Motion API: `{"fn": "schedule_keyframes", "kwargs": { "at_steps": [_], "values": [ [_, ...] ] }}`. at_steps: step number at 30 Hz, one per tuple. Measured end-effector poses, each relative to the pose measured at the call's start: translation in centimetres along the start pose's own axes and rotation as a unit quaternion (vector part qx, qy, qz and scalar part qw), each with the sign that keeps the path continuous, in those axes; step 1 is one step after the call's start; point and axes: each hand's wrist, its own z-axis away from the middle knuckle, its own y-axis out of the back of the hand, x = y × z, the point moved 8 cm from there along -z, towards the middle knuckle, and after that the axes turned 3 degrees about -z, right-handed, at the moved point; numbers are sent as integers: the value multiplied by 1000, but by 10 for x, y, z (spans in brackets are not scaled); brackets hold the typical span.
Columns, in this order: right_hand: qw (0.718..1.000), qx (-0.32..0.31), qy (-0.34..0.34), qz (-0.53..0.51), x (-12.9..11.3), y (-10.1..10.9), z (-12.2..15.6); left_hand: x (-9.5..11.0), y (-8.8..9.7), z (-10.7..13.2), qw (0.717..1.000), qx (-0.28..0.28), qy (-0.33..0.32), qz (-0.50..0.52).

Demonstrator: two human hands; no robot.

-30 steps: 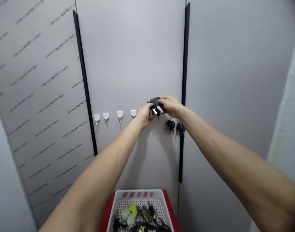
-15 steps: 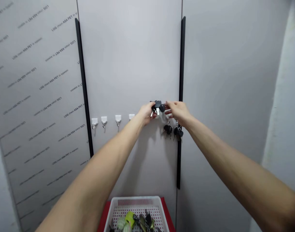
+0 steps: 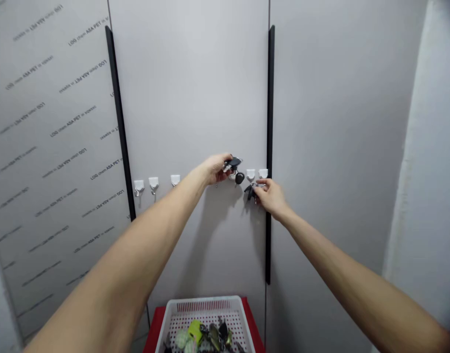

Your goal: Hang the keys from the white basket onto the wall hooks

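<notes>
1. Left hand [image 3: 216, 169]: I hold black-headed keys [image 3: 232, 162] before the far panel [image 3: 195, 98].
2. Right hand [image 3: 273, 197]: my fingertips meet a hanging key bunch [image 3: 250, 192], farther right, below a white hook [image 3: 250, 174]; grip, cannot tell.
3. Near: white basket [image 3: 203, 300], yellow-green item [image 3: 195, 331] inside.

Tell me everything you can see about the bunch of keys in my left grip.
The bunch of keys has dark, plastic-looking heads and pale, shiny, metal-looking parts. It is pinched in the left grip, in front of the grey-white panel, and sits above and to the left of another dark bunch. One rounded dark head hangs lower than the rest. Some of the bunch is hidden, so I can't count the keys or tell whether it touches the panel.
</notes>
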Motion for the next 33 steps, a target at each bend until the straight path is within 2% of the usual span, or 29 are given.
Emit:
{"fn": "schedule_keyframes", "kwargs": {
  "at_steps": [3,7,9,12,15,16,18,20,22,25,27,29,30,32,33],
  "values": [
    [995,-10,-21,-101,-7,7,-8,3,6,-3,999,44,-27,-14],
    [986,-111,-70,-105,-13,2,-15,-18,0,-5,991,3,33,-129],
    [988,-119,-58,-79,-20,4,-20,-19,0,-8,985,-2,41,-166],
    [996,-61,15,-56,-41,13,-33,1,1,-14,989,29,-21,-143],
    [992,-37,73,-101,-62,13,-37,26,0,-14,990,55,-127,-32],
    [988,-41,79,-123,-67,12,-36,29,-4,-11,988,41,-148,-5],
    [983,-76,79,-151,-70,5,-25,23,-13,-1,988,-17,-155,8],
    [975,-149,65,-154,-63,-10,-3,-2,-19,14,989,-66,-128,-15],
    [958,-240,42,-154,-45,-31,33,-44,-17,33,992,-84,-81,-51],
    [916,-362,-9,-170,-2,-73,104,-130,-11,63,990,-83,16,-109],
    [893,-417,-66,-156,34,-101,149,-189,-8,84,985,-86,73,-129],
    [882,-439,-103,-135,61,-119,178,-240,-4,102,978,-88,116,-152],
    [887,-433,-95,-127,68,-121,181,-259,-1,109,973,-87,127,-169],
    [922,-368,-54,-105,69,-107,163,-285,11,119,966,-70,118,-220],
    [950,-298,-29,-88,65,-90,143,-292,17,123,961,-56,109,-248]
  ]
}}
